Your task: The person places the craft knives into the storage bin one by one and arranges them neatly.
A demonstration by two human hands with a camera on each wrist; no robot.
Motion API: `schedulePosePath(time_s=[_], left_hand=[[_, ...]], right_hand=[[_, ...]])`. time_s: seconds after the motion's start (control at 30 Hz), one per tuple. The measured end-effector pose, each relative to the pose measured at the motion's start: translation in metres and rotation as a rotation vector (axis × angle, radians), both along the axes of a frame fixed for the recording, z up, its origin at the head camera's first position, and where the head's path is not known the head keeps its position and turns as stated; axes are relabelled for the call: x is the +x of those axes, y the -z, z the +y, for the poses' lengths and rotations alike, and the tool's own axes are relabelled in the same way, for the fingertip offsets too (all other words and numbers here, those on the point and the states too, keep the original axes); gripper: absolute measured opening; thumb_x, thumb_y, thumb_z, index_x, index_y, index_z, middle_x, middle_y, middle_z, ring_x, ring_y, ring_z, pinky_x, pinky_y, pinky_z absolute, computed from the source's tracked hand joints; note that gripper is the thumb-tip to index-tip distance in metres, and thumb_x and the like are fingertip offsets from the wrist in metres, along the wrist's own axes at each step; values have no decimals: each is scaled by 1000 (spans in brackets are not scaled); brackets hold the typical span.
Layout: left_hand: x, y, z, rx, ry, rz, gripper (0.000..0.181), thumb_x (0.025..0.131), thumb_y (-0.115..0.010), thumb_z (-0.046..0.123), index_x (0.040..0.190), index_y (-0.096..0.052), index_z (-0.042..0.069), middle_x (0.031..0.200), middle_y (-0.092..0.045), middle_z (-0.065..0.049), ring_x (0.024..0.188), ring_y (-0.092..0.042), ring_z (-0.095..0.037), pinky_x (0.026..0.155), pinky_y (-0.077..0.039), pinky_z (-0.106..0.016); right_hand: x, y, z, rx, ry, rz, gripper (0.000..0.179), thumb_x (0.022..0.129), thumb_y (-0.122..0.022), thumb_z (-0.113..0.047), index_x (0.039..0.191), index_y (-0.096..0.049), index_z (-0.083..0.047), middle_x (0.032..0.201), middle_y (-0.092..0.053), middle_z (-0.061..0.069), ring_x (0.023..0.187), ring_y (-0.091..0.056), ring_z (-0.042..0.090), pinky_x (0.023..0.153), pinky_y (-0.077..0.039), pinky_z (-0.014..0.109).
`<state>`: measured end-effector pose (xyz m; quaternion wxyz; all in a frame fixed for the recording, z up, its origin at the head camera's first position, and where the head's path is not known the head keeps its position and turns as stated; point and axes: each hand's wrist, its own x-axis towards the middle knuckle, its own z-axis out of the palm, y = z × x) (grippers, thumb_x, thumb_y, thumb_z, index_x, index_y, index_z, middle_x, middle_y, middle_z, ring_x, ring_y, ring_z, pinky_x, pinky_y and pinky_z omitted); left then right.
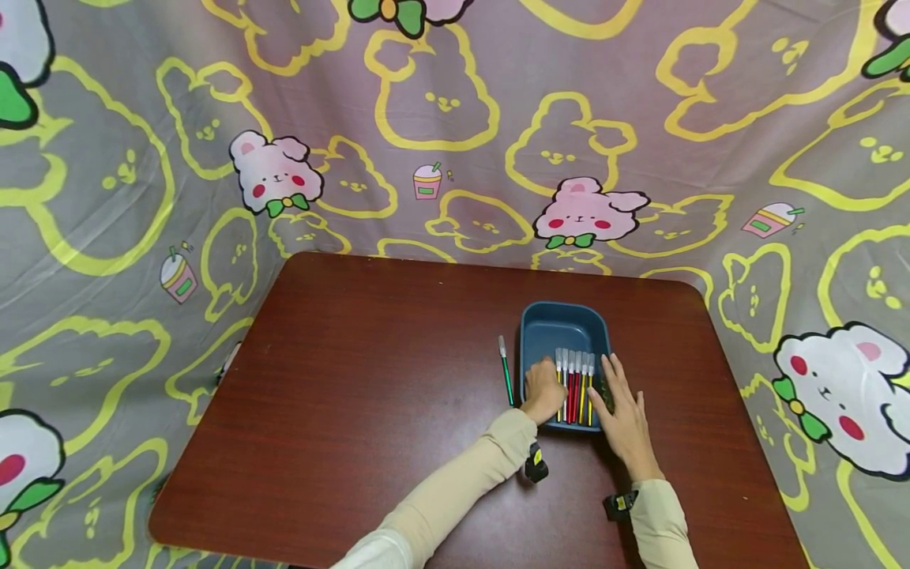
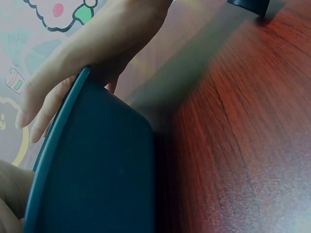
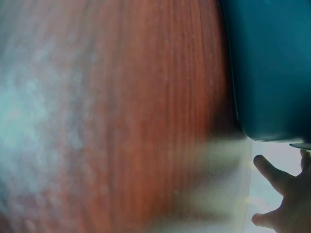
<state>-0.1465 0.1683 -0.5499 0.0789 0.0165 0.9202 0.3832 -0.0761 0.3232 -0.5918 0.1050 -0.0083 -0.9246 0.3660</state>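
Note:
A blue rectangular tray [image 1: 565, 312] stands on the table, with several slim pens [image 1: 573, 387] side by side in its near half. Their barrels are yellow, silver and red, and all have pale translucent caps at the far end. My left hand [image 1: 543, 393] reaches over the tray's left wall with bent fingers against the leftmost pens; its fingertips are hidden, so whether it pinches one cannot be told. My right hand [image 1: 629, 423] lies along the right wall, fingers extended, thumb beside the rightmost pen. In the left wrist view, the right hand [image 2: 104, 41] reaches over the rim.
A green pen [image 1: 506, 371] with the same kind of cap lies on the table just left of the tray. The brown wooden table [image 1: 355, 379] has rounded corners. A patterned cloth [image 1: 455, 103] hangs around its back and sides.

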Motion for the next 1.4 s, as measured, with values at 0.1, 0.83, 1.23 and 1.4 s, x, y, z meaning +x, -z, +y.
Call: schedulePosePath(time_s=[0.1,0.83,1.23,1.4], left_hand=[[0,0,-1,-4,2,10,30,73,-87,-5,84,-61,5,78,-66,-12,79,-72,-33,61,-58,-36],[-7,-28,-20,163,86,206,29,81,-80,-2,109,-71,0,84,-67,-6,79,-65,-23,75,-55,-37],[-13,-54,-52,245,64,246,30,80,-78,-2,109,-74,1,85,-73,-9,88,-69,-25,101,-52,-46],[-15,-55,-62,254,10,277,29,79,-78,-2,107,-74,2,85,-74,-9,91,-70,-30,103,-49,-52]], right_hand=[[0,0,0,-1,-1,1,67,109,-57,-34,168,-30,-17,174,-22,15,146,-37,56,113,-7,84],[-1,-1,0,6,-8,4,67,109,-57,-33,168,-31,-15,174,-22,15,146,-37,56,112,-8,85],[-1,-3,0,-1,-6,1,67,109,-58,-33,168,-31,-17,174,-22,14,148,-35,55,113,-8,84],[0,-3,0,5,-3,0,67,109,-58,-33,168,-31,-18,174,-23,15,147,-36,55,113,-8,84]])
